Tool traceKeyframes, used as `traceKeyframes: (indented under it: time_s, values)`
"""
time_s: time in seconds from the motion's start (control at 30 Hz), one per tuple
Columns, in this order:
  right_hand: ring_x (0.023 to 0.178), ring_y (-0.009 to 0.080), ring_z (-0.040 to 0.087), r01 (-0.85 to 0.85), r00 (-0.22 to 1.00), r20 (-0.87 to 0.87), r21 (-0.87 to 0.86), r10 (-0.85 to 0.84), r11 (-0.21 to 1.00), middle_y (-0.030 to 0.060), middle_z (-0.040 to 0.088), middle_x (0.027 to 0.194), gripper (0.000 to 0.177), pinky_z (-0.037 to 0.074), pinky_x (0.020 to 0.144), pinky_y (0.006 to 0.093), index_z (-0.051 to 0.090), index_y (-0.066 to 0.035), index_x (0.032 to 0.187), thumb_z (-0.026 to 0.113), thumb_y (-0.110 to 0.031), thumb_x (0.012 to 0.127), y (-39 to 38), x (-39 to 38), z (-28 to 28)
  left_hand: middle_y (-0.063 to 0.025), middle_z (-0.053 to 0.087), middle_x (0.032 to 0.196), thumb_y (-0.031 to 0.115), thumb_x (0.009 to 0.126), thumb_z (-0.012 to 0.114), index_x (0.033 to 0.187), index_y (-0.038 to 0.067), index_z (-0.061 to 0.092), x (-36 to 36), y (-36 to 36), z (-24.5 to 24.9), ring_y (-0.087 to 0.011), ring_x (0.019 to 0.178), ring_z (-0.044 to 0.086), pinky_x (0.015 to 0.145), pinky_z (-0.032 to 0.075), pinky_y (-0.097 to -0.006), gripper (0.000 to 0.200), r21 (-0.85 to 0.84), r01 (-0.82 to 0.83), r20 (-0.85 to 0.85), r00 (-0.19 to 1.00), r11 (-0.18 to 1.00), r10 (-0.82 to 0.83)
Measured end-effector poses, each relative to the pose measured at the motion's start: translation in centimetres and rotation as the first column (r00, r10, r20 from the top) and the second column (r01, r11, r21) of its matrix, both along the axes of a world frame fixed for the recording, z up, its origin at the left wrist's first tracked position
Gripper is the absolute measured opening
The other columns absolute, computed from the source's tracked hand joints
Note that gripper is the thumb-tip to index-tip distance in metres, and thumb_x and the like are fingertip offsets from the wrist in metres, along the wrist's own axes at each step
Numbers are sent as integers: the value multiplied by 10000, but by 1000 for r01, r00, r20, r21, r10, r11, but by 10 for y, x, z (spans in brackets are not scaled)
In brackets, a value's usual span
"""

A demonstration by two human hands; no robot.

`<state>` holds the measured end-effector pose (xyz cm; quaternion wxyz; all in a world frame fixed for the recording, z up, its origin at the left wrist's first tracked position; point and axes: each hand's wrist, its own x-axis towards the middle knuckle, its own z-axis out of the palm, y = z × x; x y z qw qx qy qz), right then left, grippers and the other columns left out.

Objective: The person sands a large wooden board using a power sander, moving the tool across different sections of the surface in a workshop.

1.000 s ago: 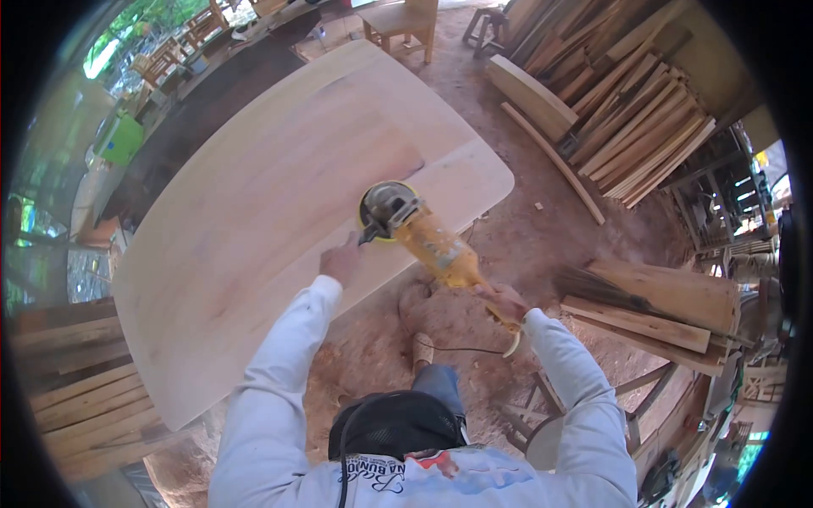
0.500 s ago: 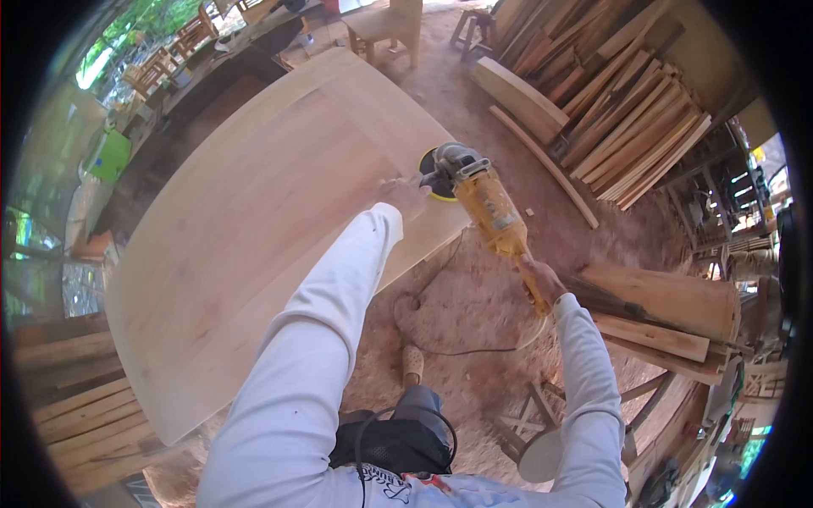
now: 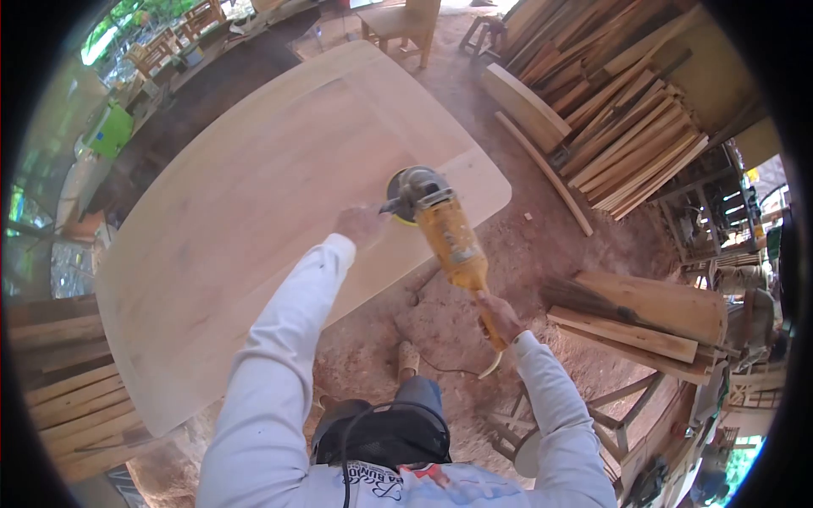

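Note:
A yellow angle sander (image 3: 450, 241) with a grey head and a round, yellow-rimmed disc rests on a large pale wooden tabletop (image 3: 246, 220) with rounded corners. My right hand (image 3: 500, 319) is wrapped around its rear handle, beyond the near edge of the wood. At the head, my left hand (image 3: 362, 225) is closed at the dark side handle; its fingers are somewhat blurred. The disc lies against the wood, partly hidden under the head. From the rear handle a power cord (image 3: 491, 366) hangs toward the dusty floor.
Stacked wooden boards (image 3: 635, 144) lie at the upper right, with more planks (image 3: 635, 330) at the right. Other planks (image 3: 76, 415) are at the lower left. A wooden chair (image 3: 402, 25) stands beyond the tabletop, and a round-topped stool (image 3: 527, 455) is near my right arm.
Both hands have moved the sander left and toward me, from the tabletop's right edge further onto its surface. The right end of the tabletop now shows.

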<state>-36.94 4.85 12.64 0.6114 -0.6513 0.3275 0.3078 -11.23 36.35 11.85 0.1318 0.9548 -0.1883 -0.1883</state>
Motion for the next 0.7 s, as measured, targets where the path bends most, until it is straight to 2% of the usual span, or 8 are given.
traceKeyframes:
  time_s: [0.07,0.17,0.27,0.37,0.47,0.57,0.7]
  values:
    - [543,133,514,-40,999,2,-17,41,999,17,525,681,558,432,476,320,634,-65,1138,597,-599,982,41,-3,4,-207,715,1144,469,1015,468,1276,89,579,-27,48,9,-396,1098,661,967,470,-545,474,-58,-65,32,997,996,67]
    - [549,128,522,-135,991,18,-8,136,991,18,531,686,534,436,477,316,642,-79,1140,610,-588,980,98,-10,12,-213,720,1083,476,1016,466,1239,76,580,-60,127,6,-392,1060,675,930,486,-559,472,-31,-108,89,990,994,110]
    - [548,126,528,-214,977,4,-10,215,977,20,537,689,530,442,481,313,653,-80,1137,611,-585,981,168,-16,7,-193,727,986,399,1032,461,1203,96,575,-99,212,15,-382,979,695,908,501,-541,366,26,-242,-11,970,970,242]
    - [546,125,533,-318,948,-18,18,318,948,19,540,694,533,449,487,310,664,-75,1143,609,-581,984,243,-25,1,-174,730,974,388,1034,472,1201,92,561,-148,304,21,-379,948,700,880,502,-537,351,44,-300,16,954,953,300]
    - [545,126,535,-417,908,-23,17,418,909,17,544,699,523,452,489,308,670,-76,1160,608,-567,988,330,-31,-3,-188,724,996,386,1035,473,1197,91,565,-194,409,9,-375,977,693,865,496,-535,349,26,-399,45,916,916,398]
    - [544,123,533,-515,857,-15,28,516,856,13,545,700,506,456,486,310,673,-83,1198,604,-541,995,409,-43,-14,-200,715,1037,383,1034,475,1184,85,564,-248,498,18,-370,1013,684,895,480,-547,346,-25,-499,43,865,866,499]
    - [504,127,527,-656,755,16,-15,656,755,18,545,664,488,438,461,298,632,-86,1237,593,-515,1007,541,-67,-5,-186,721,1054,420,1033,480,1256,112,561,-332,626,6,-388,996,691,887,477,-565,388,68,-658,87,753,750,653]
